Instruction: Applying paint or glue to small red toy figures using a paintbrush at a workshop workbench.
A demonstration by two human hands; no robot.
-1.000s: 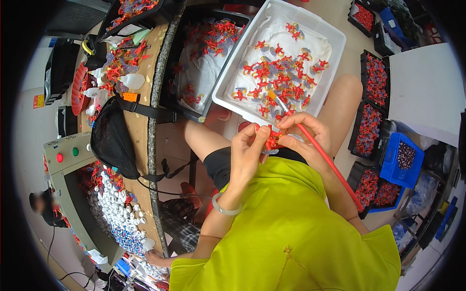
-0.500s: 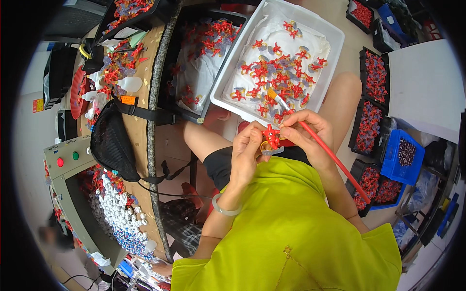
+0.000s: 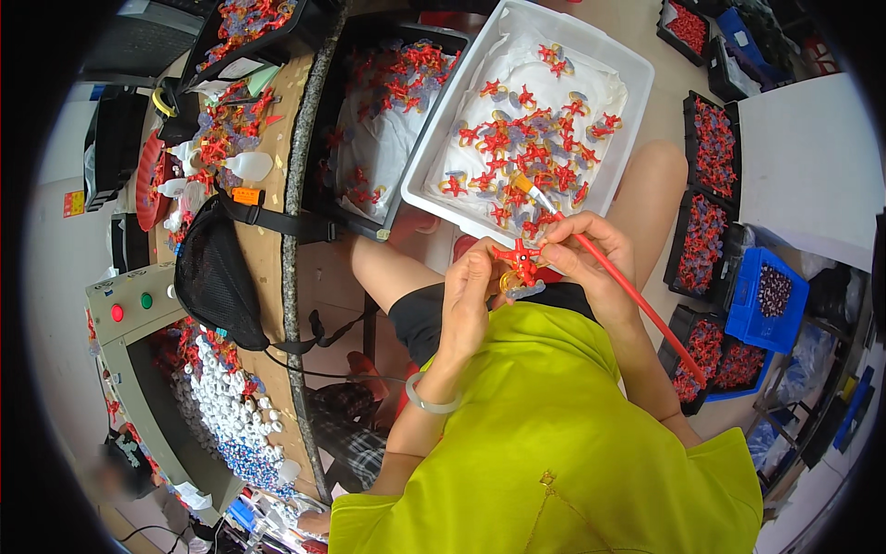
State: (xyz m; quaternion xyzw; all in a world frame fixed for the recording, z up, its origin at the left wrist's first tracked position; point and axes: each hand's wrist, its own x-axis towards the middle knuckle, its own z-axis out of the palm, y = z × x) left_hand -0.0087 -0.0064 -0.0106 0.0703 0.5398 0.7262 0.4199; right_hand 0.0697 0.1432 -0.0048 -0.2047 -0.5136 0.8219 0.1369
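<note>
Between my hands, above my lap, is a small red toy figure (image 3: pixel 522 262) with a yellow and grey-purple part at its lower end. My left hand (image 3: pixel 467 294) is closed on it from the left. My right hand (image 3: pixel 592 262) pinches the figure's right side with the fingertips while also holding a red-handled paintbrush (image 3: pixel 639 303). The brush's tan bristles point up and left, over the near part of a white tray (image 3: pixel 637 120). Many similar red figures (image 3: pixel 531 138) lie on white lining in that tray.
A black bin (image 3: pixel 382 227) with more figures stands left of the tray. The workbench (image 3: pixel 268 295) on my left carries a black mesh bag (image 3: pixel 217 272), a white squeeze bottle (image 3: pixel 247 166), loose parts and a machine (image 3: pixel 129 309) with red and green buttons. Filled crates (image 3: pixel 712 157) line the right.
The figure has turned slightly in my fingers, and its limbs now show spread sideways. The brush stays in my right hand almost unmoved. At lower left, a blurred person has shifted.
</note>
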